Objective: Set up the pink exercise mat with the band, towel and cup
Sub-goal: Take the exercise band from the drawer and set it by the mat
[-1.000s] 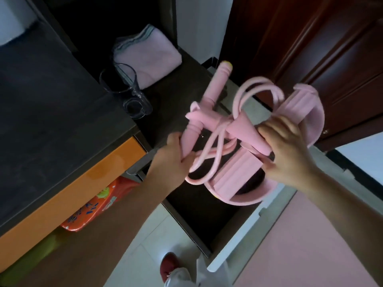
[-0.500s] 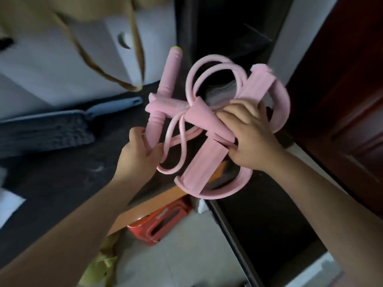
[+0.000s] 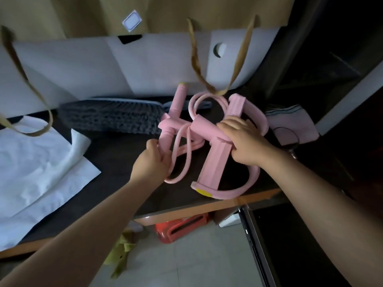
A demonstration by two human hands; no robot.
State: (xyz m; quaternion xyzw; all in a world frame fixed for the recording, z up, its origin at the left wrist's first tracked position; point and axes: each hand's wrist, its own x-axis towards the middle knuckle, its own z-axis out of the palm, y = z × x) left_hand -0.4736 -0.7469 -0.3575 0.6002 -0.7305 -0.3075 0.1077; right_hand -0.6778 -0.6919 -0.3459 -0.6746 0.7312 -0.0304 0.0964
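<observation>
I hold the pink exercise band (image 3: 215,162), a tangle of tubes, foam handles and foot loops, over the dark tabletop (image 3: 116,162). My left hand (image 3: 152,162) grips the lower end of one pink handle bar. My right hand (image 3: 245,143) curls over the foam handles and the ribbed foot pad. The folded pink towel (image 3: 294,125) lies at the right behind my right hand. In front of the towel a clear glass cup (image 3: 289,137) shows partly, its lower part behind my wrist. No pink mat is in view.
A grey-blue brush (image 3: 112,117) lies along the back of the table. White paper (image 3: 35,162) covers the left side. A white bag with tan handles (image 3: 145,59) stands behind. A red stool (image 3: 182,226) sits under the orange table edge. A dark cabinet (image 3: 310,245) is at the lower right.
My view has swung left and down from the door side to the tabletop. Both hands carried the band along, keeping the same grips, and it now hangs low over the table.
</observation>
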